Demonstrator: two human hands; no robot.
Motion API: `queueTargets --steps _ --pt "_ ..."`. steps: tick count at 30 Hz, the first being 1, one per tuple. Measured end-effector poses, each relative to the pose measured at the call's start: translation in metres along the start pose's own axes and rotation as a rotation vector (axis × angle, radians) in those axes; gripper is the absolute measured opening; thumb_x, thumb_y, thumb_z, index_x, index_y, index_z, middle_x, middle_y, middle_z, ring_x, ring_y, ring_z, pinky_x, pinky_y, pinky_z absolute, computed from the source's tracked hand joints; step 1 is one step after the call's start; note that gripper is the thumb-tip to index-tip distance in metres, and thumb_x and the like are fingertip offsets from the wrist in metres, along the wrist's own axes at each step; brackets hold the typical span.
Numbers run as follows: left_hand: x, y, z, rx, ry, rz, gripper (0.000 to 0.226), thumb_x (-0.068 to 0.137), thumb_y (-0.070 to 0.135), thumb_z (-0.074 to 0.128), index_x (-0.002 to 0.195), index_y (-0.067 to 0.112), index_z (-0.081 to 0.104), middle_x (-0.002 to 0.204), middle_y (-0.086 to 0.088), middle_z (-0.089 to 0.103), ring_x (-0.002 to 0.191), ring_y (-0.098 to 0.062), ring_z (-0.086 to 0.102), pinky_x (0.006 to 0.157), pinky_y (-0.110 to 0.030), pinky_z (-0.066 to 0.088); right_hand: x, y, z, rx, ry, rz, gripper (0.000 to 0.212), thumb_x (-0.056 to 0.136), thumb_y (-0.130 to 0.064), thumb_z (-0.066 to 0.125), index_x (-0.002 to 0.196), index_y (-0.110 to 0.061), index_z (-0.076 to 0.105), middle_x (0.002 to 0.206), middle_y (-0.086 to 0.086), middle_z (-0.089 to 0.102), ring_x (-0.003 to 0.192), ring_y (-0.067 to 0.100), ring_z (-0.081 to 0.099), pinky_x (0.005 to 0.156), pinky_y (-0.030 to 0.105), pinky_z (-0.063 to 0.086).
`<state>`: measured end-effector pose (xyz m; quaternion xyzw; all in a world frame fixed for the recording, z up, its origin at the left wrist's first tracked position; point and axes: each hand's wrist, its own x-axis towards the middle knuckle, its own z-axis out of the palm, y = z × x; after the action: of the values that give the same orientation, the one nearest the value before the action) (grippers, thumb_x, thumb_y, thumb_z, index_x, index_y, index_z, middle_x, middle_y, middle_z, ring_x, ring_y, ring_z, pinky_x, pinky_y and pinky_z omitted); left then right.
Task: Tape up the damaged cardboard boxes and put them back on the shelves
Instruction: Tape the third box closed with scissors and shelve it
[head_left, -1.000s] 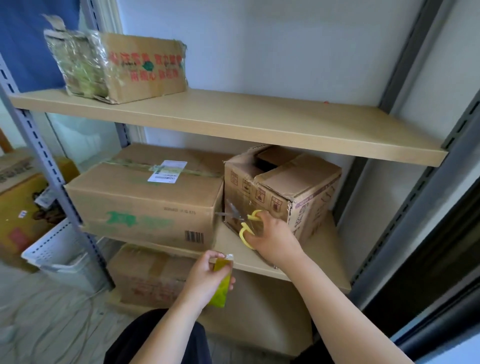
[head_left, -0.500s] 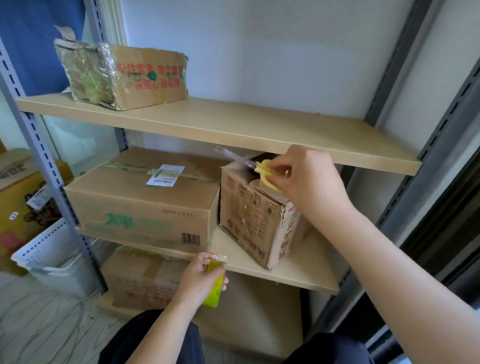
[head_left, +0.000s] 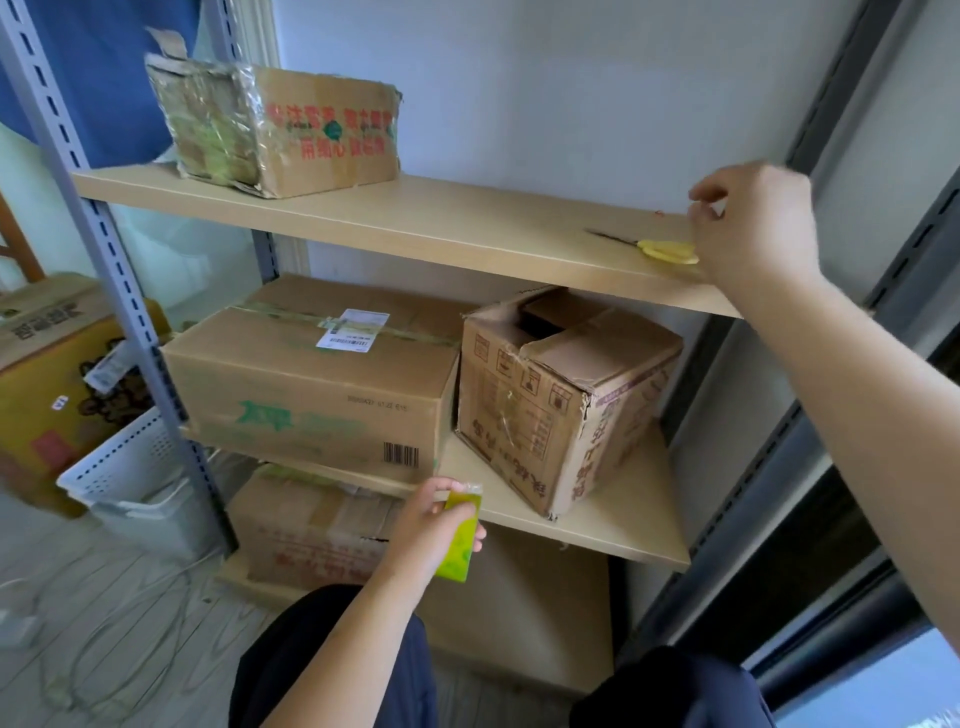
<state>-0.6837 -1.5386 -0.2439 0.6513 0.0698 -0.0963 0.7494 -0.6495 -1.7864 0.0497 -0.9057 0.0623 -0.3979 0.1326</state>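
A small damaged cardboard box with a torn, gaping top stands on the right of the middle shelf. Beside it on the left is a large taped box. Another box, wrapped in clear tape, sits at the left of the upper shelf. Yellow-handled scissors lie flat near that shelf's right front edge. My right hand is right beside their handles, fingers loosely curled and not around them. My left hand grips a green tape roll in front of the middle shelf's edge.
A further box lies under the middle shelf. Left of the grey shelf post stand a white perforated basket and a yellow-brown carton. Cables trail across the floor. A dark window frame runs along the right.
My right hand lifted the scissors from the damaged box up to the upper shelf and laid them down there. My left hand kept hold of the tape roll.
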Motion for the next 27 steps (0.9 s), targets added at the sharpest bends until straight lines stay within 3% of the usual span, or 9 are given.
queueTargets --steps 2,5,7,9,15,19,21,23,27 --pt "-0.004 0.006 0.0 -0.028 -0.01 0.001 0.018 0.09 -0.004 0.061 0.105 0.006 0.056 0.074 -0.02 0.068 0.056 -0.026 0.066 0.054 -0.032 0.054 -0.039 -0.005 0.01 0.006 0.296 -0.247 0.022 0.096 -0.02 0.047 0.102 -0.019 0.069 0.098 0.001 0.066 0.078 0.02 0.059 0.061 0.026 0.04" --pt "-0.009 0.012 0.001 -0.05 -0.014 -0.005 0.018 0.091 -0.005 0.059 0.106 0.005 0.056 0.077 -0.021 0.067 0.052 -0.023 0.065 0.048 -0.026 0.052 -0.115 0.001 0.055 -0.131 0.084 -0.524 0.029 0.1 -0.037 0.045 0.107 -0.022 0.069 0.093 0.0 0.07 0.076 0.02 0.062 0.057 0.028 0.045" --pt "-0.01 0.014 0.003 -0.034 -0.011 -0.006 0.018 0.092 -0.005 0.058 0.107 0.004 0.056 0.076 -0.021 0.067 0.051 -0.022 0.065 0.048 -0.026 0.053 -0.146 0.019 0.093 -0.272 -0.257 -0.375 0.057 0.097 -0.056 0.044 0.141 -0.02 0.05 0.133 0.002 0.061 0.116 0.024 0.059 0.087 0.039 0.052" --pt "-0.009 0.014 0.004 -0.015 -0.013 -0.009 0.018 0.093 -0.003 0.058 0.109 0.005 0.056 0.071 -0.019 0.068 0.052 -0.022 0.065 0.049 -0.026 0.054 -0.158 0.036 0.12 -0.272 -0.46 -0.19 0.081 0.093 -0.064 0.044 0.157 -0.023 0.016 0.16 -0.004 0.028 0.147 0.022 0.026 0.111 0.045 0.038" --pt "-0.008 0.018 0.01 0.058 -0.028 -0.011 0.019 0.095 -0.001 0.057 0.112 0.007 0.057 0.076 -0.019 0.071 0.055 -0.02 0.068 0.05 -0.023 0.054 -0.169 0.053 0.146 0.006 -0.381 -0.106 0.056 0.102 -0.04 0.041 0.154 -0.027 0.027 0.16 -0.011 0.025 0.15 0.007 0.01 0.111 0.04 0.04" --pt "-0.008 0.024 0.016 0.066 -0.06 0.038 0.023 0.095 -0.004 0.054 0.113 0.009 0.056 0.093 -0.025 0.068 0.058 -0.018 0.068 0.052 -0.024 0.054 -0.166 0.063 0.132 0.02 -0.457 -0.127 0.059 0.101 -0.05 0.027 0.156 -0.031 0.015 0.162 -0.015 0.01 0.15 0.002 0.0 0.118 0.039 0.033" --pt "-0.009 0.02 0.018 0.125 -0.129 0.107 0.03 0.094 -0.006 0.055 0.115 0.016 0.055 0.091 -0.02 0.067 0.064 -0.018 0.066 0.059 -0.024 0.054 -0.176 0.058 0.121 0.03 -0.366 -0.182 0.064 0.101 -0.054 0.027 0.157 -0.024 0.014 0.164 -0.006 0.009 0.152 0.012 0.007 0.121 0.039 0.023" --pt "-0.01 0.013 0.02 0.286 -0.23 0.228 0.037 0.094 0.001 0.06 0.117 0.028 0.052 0.089 -0.007 0.069 0.072 -0.017 0.065 0.068 -0.022 0.053 -0.205 0.049 0.117 0.112 -0.253 -0.281 0.066 0.101 -0.052 0.041 0.154 -0.015 0.029 0.158 0.004 0.031 0.143 0.021 0.033 0.116 0.034 0.03" --pt "-0.015 -0.003 0.032 0.63 -0.387 0.349 0.045 0.092 0.024 0.059 0.127 0.046 0.04 0.108 0.017 0.064 0.095 -0.004 0.064 0.085 -0.032 0.054 -0.26 0.03 0.129 0.513 -0.586 -0.082 0.055 0.095 -0.044 0.06 0.145 -0.031 0.043 0.132 -0.014 0.05 0.119 -0.007 0.046 0.103 0.015 0.04"
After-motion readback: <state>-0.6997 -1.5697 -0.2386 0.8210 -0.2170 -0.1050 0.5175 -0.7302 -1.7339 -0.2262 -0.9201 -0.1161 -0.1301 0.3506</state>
